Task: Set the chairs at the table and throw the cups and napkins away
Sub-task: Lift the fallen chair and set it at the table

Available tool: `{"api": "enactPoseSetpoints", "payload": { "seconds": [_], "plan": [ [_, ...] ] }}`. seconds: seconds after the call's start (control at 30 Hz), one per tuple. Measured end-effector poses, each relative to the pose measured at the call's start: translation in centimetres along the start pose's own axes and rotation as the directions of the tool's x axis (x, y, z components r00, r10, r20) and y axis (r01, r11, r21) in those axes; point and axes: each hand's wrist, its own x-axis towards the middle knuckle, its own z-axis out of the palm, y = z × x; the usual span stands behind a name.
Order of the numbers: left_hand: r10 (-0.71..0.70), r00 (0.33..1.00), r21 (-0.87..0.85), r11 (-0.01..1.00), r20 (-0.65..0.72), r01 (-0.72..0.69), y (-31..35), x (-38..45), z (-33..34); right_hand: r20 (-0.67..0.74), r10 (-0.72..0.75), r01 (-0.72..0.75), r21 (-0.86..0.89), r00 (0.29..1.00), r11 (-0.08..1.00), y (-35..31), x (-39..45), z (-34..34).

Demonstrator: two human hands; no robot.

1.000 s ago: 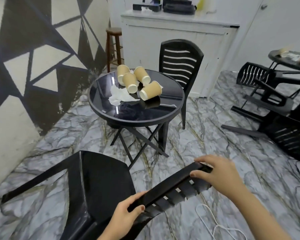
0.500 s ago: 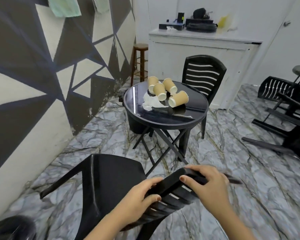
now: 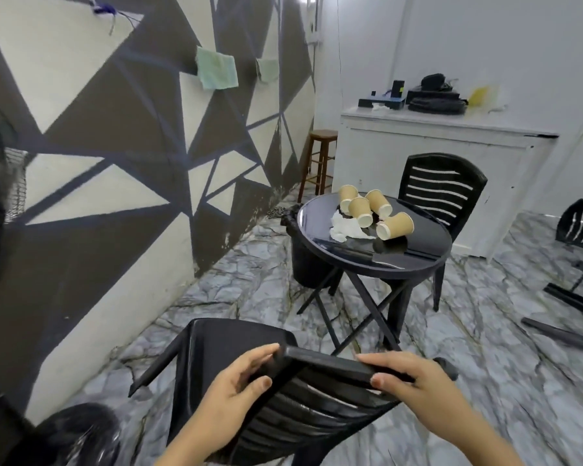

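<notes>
A black plastic chair (image 3: pixel 236 351) stands right below me, its seat facing the round black table (image 3: pixel 414 253). My left hand (image 3: pixel 236 388) and my right hand (image 3: pixel 414 385) both grip the top rail of its slatted back. On the table lie several tan paper cups (image 3: pixel 395 225), tipped on their sides, beside a crumpled white napkin (image 3: pixel 345 227). A second black chair (image 3: pixel 441 193) stands upright at the table's far side.
A black bin (image 3: pixel 305 264) sits on the floor under the table's left edge. Overturned black chairs (image 3: pixel 579 227) lie at the right. A wooden stool (image 3: pixel 321 159) and a white counter (image 3: pixel 445 142) stand behind. The patterned wall runs along the left.
The chair back has risen from a tilt to nearly upright in my hands. My left hand has shifted up onto the top rail. My view has lifted and swung left.
</notes>
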Motion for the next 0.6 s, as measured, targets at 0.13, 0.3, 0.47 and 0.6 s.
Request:
{"api": "enactPoseSetpoints", "payload": {
  "seconds": [0.13, 0.3, 0.47, 0.6],
  "plan": [
    [-0.005, 0.997, 0.023, 1.0, -0.071, 0.007, 0.7, -2.5, -4.0, 0.051, 0.004, -0.006, 0.04, 0.999, 0.999, -0.7, -0.4, 1.5],
    [0.018, 0.992, 0.099, 0.995, -0.127, -0.005, 1.6, -5.1, -6.3, 0.085, -0.031, 0.027, 0.053, 0.996, 0.998, -1.5, 0.0, 3.7],
    [0.055, 0.926, 0.064, 0.997, -0.374, -0.033, 0.1, -7.7, -8.1, 0.102, -0.023, 0.017, 0.055, 0.995, 0.998, -0.3, 0.8, 4.9],
    [0.054, 0.849, 0.045, 0.998, -0.526, -0.036, -1.1, -9.3, -10.1, 0.117, 0.021, -0.035, 0.119, 0.993, 0.992, 1.9, 2.2, 5.0]
  ]
}}
